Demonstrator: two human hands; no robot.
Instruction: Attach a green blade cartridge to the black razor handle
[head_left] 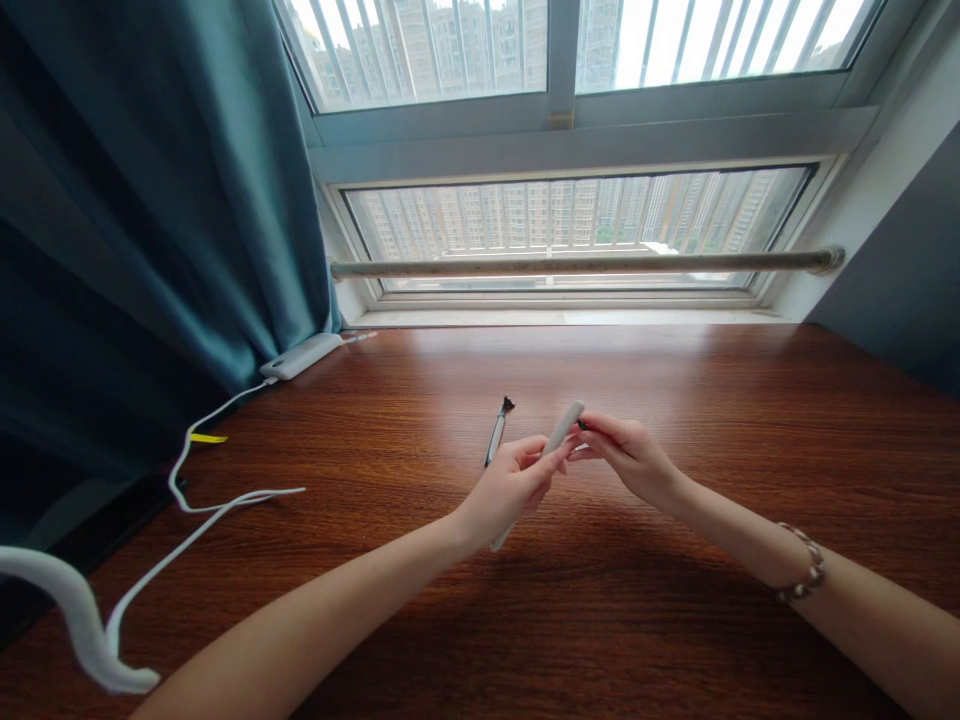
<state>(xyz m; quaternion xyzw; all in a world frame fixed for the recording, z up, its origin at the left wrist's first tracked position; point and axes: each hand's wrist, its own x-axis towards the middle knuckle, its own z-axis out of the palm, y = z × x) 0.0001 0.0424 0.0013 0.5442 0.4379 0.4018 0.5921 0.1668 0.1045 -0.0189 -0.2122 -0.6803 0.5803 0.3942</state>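
Note:
My left hand is closed around a slim white pen-like tube and holds it slanted above the wooden desk. My right hand pinches a small dark piece right beside the tube's upper part, fingers pressed together. A thin dark-and-white stick with a black tip lies on the desk just behind my left hand. A beaded bracelet is on my right wrist.
A white power bank lies at the desk's back left by the teal curtain; its white cable trails along the left edge. A metal rail runs across the window behind the desk.

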